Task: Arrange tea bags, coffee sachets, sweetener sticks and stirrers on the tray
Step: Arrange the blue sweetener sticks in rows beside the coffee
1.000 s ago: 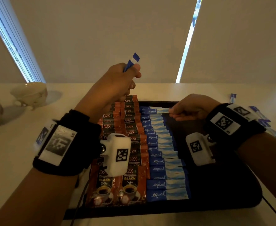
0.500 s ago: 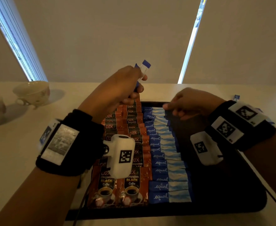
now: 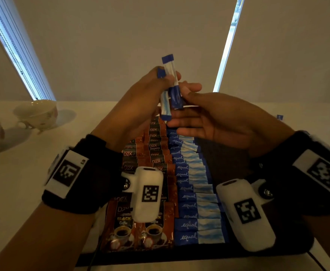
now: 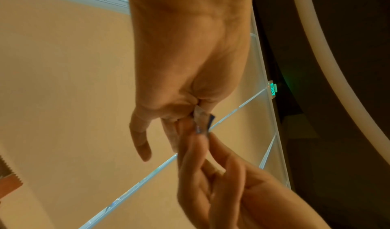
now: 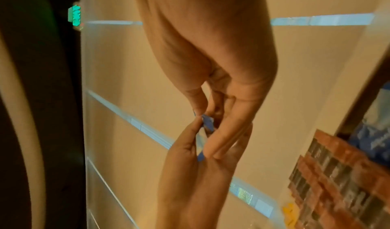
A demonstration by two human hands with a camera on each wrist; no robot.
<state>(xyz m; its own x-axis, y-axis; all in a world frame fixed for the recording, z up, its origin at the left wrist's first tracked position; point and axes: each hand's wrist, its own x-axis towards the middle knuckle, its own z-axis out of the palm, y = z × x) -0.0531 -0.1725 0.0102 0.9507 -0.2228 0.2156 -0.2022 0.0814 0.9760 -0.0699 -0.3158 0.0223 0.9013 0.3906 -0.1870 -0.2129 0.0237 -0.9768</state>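
Observation:
My left hand [image 3: 165, 79] is raised above the far end of the black tray [image 3: 230, 153] and grips a few blue-and-white sweetener sticks [image 3: 169, 75] upright. My right hand [image 3: 182, 99] meets it from the right. Its thumb and forefinger pinch the dark blue lower end of one stick [image 3: 175, 98], while the other fingers lie straight below. The left wrist view shows the same pinch on the sticks [image 4: 201, 122]; so does the right wrist view, at the stick end [image 5: 207, 122]. On the tray, two columns of overlapping orange coffee sachets [image 3: 156, 159] lie beside a column of blue sweetener sticks [image 3: 191, 196].
Two pale teacups [image 3: 36, 112] stand on the white table at the far left. A loose blue stick [image 3: 279, 117] lies on the table right of the tray. The tray's right half [image 3: 238, 169] is bare black surface. Blinds cover the windows behind.
My right hand has left the far end of the sweetener column and risen to the sticks in my left hand. The left hand has shifted slightly right, sticks upright.

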